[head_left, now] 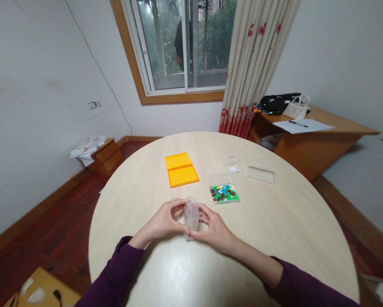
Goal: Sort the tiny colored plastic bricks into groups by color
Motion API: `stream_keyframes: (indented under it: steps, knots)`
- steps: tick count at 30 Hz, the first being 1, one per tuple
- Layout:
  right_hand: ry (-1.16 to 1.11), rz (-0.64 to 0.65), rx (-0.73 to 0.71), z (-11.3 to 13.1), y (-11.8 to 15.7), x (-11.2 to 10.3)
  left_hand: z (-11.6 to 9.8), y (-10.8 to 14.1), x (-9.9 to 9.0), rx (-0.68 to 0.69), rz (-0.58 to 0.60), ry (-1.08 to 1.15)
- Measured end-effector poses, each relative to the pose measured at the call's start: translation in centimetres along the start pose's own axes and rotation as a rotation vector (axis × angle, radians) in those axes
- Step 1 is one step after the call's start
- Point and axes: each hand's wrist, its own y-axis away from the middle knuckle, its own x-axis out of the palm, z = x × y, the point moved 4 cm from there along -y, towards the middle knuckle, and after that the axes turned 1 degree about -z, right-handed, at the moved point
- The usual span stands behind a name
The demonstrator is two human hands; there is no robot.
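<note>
A round pale table [290, 247] stands before a window [166, 47] and a curtain [249, 59], bearing an open yellow case [183, 175], a lidded clear box of small coloured pieces [228, 202], a small clear case [234, 172] and a long clear container [261, 179]. Both forearms [255, 258] angle inward from purple sleeves [114, 268], palms facing. The left hand [162, 219] and right hand [215, 228], fingers and thumbs curved, grip opposite sides of a transparent plastic box [192, 216], upright over the table's nearer half, just short of the coloured pieces.
</note>
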Motion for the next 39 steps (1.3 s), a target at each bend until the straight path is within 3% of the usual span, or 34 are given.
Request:
stream_keyframes:
  steps: [11,21,28,34,39]
  knots:
    - [-0.052,0.108,0.027,-0.4,0.1,0.1,0.2,0.5,-0.2,0.046,0.124,-0.177]
    - [-0.059,0.124,0.026,0.1,0.4,0.6,0.4,0.7,0.3,0.024,0.143,-0.005]
    - [0.115,-0.090,0.028,-0.8,-0.2,-1.2,0.3,0.1,-1.8,0.035,-0.147,-0.291]
    - [0.305,-0.250,0.001,-1.2,-0.3,-2.1,-0.3,0.2,-2.3,0.180,-0.264,-0.321]
    - [0.453,-0.286,-0.163,-0.7,-0.1,-2.6,-0.7,0.4,-3.8,0.319,-0.484,-0.347]
